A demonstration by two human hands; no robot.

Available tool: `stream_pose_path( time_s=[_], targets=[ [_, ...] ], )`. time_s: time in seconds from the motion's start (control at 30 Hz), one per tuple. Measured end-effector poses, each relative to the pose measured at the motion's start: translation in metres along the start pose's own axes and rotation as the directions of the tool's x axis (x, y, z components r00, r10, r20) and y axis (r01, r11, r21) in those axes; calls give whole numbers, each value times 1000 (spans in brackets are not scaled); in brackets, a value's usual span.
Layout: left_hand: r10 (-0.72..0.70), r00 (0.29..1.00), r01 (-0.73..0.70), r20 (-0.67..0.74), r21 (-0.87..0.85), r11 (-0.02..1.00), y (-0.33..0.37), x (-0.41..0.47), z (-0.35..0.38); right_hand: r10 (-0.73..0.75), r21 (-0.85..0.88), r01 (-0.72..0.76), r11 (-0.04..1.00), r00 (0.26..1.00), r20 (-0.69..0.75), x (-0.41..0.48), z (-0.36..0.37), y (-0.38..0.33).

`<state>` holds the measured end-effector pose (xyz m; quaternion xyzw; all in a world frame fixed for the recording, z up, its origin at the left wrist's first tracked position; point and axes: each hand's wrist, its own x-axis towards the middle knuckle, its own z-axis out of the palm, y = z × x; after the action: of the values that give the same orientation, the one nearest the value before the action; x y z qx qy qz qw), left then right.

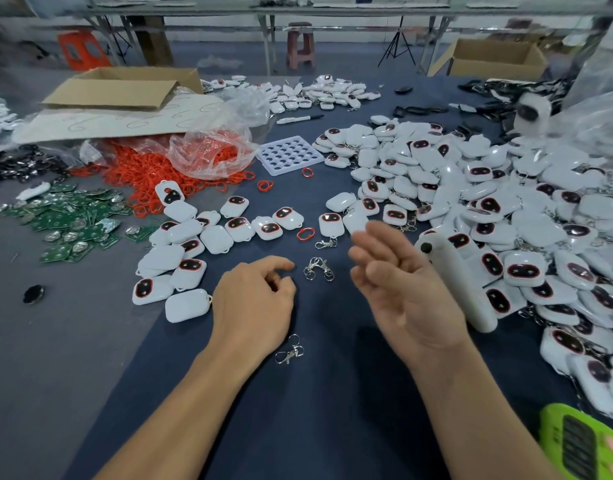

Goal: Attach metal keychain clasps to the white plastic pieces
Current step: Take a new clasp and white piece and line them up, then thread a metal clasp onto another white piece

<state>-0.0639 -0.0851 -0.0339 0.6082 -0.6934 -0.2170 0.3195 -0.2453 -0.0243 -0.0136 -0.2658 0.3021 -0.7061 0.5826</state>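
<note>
Bare forearms reach over the dark, cloth-covered bench (315, 410): the left hand (255, 303) rests knuckles-up with its fingers loosely curled on nothing, while the right hand (402, 289) hovers blurred, fingers relaxed and empty. Shiny metal keychain clasps (318, 268) lie between them, and another clasp (289, 351) lies beside the left wrist. Glossy, rounded white plastic pieces (191, 237) lie scattered at left and piled at right, with thin red rings (142, 168), green circuit boards (69, 220) and a holed white tray (289, 155) beyond.
</note>
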Motion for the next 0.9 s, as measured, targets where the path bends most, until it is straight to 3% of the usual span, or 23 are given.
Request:
stream_pose_path(
  time_s=[0.2,0.3,0.43,0.53,0.6,0.73,0.9],
  targets=[
    [263,933,-232,-247,148,961,0,-2,-7,94,-238,-81,968,994,46,-3,5,10],
    [232,913,-131,-336,298,946,-13,8,-19,142,-288,-126,949,989,37,-4,7,10],
    [-32,963,142,-268,403,904,-37,20,-34,167,-258,-152,954,985,37,-4,4,9],
    [-129,977,185,-172,368,911,-45,23,-38,175,-268,-157,951,983,46,-5,3,10],
    [-108,984,155,-145,368,917,-45,24,-36,178,-276,-159,948,983,47,-4,2,10],
    [94,986,-44,-138,324,945,-44,25,-33,184,-278,-162,947,982,52,-3,1,11],
    [225,972,-208,-68,189,960,-38,18,-22,185,-275,-164,947,981,52,-2,0,12]
  ],
)
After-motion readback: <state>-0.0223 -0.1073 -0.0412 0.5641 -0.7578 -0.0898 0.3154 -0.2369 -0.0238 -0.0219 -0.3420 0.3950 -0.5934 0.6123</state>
